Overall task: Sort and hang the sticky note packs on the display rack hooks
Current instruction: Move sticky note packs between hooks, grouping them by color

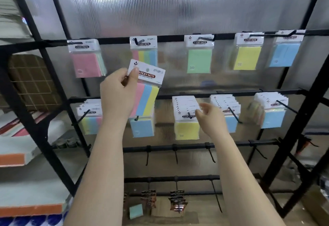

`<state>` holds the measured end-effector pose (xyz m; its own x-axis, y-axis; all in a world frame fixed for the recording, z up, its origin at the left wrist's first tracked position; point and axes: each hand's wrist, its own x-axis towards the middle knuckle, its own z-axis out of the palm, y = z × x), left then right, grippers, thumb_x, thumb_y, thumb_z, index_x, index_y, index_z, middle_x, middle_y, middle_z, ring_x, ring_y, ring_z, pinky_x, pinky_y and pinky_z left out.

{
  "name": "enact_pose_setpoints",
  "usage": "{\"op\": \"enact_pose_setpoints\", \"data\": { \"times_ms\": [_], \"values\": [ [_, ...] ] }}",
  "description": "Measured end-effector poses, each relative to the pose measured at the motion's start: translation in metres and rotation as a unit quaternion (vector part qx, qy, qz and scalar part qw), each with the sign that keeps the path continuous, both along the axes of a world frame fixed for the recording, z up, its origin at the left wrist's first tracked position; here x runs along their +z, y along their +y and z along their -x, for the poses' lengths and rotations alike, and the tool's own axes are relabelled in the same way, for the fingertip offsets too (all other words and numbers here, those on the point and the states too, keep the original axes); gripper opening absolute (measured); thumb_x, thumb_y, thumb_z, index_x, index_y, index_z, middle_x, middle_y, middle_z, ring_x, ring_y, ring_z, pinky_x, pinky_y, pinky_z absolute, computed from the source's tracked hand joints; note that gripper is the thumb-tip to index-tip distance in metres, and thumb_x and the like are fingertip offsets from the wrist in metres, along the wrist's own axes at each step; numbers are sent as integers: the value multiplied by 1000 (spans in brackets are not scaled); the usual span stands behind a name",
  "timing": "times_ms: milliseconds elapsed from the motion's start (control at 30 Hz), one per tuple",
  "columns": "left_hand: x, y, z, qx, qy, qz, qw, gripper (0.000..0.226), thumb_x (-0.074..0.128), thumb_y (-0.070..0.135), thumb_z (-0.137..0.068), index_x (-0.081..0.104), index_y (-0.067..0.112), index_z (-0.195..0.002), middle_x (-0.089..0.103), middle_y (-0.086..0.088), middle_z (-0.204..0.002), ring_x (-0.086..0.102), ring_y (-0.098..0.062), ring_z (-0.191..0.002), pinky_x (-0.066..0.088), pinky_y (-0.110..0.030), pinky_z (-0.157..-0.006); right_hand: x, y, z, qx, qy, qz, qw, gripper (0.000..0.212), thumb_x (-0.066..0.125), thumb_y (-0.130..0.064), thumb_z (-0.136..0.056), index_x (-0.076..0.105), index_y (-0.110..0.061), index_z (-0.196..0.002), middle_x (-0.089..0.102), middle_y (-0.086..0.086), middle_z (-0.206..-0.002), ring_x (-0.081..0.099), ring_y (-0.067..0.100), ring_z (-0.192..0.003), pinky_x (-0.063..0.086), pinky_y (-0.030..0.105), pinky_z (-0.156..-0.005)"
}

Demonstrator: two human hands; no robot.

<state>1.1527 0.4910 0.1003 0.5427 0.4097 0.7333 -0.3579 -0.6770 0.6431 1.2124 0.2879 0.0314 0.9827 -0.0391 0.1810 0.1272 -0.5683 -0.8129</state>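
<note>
My left hand point(118, 90) pinches the white header card of a striped sticky note pack point(146, 90) with pink, blue and yellow bands, held tilted in front of the rack between the top and middle rows. Just above it a similar striped pack point(143, 51) hangs on a top-row hook. My right hand point(211, 117) reaches with loosely curled fingers to the stack of yellow packs point(186, 118) on a middle-row hook and holds nothing. On the top bar hang pink point(86, 59), green point(199, 55), yellow point(247, 52) and blue point(284, 49) packs.
The middle bar also carries a striped stack point(89, 117), a blue pack point(142, 127) behind the held one, and two blue stacks point(229, 111) point(271, 111). Bare hooks point(175, 154) line the third bar. Dark packets point(178, 201) hang lowest. Black frame posts point(35, 90) flank the rack.
</note>
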Motion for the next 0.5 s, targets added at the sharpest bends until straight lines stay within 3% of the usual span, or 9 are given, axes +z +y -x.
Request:
{"op": "enact_pose_setpoints", "data": {
  "times_ms": [133,233,333,500],
  "values": [
    [20,29,-16,-45,-31,-16,998,47,51,34,-96,43,0,-64,36,-1,-57,26,-10,-55,20,-23,-50,-1,29,-6,-52,8,-28,998,44,47,-19,-97,44,-14,-141,61,9,-123,60,24,-107,37,25,-75],
    [32,43,-28,-76,-47,-4,996,47,52,33,-96,33,15,-57,31,9,-51,24,-6,-52,19,-23,-50,-2,46,-4,-83,0,-37,996,43,47,-17,-96,45,-12,-139,63,11,-119,60,26,-105,38,26,-74],
    [39,46,-36,-87,-67,9,994,47,52,27,-96,29,26,-55,39,17,-43,33,-1,-46,23,-16,-48,-4,57,-1,-106,-12,-26,994,44,46,-15,-95,46,-11,-139,62,12,-121,59,25,-99,36,26,-74],
    [43,42,-51,-117,-85,34,989,42,52,28,-95,37,21,-56,46,25,-45,37,2,-47,23,-15,-49,-5,55,-7,-114,-7,-25,993,44,46,-16,-95,46,-12,-139,62,10,-122,57,20,-91,36,24,-73]
  ]
}}
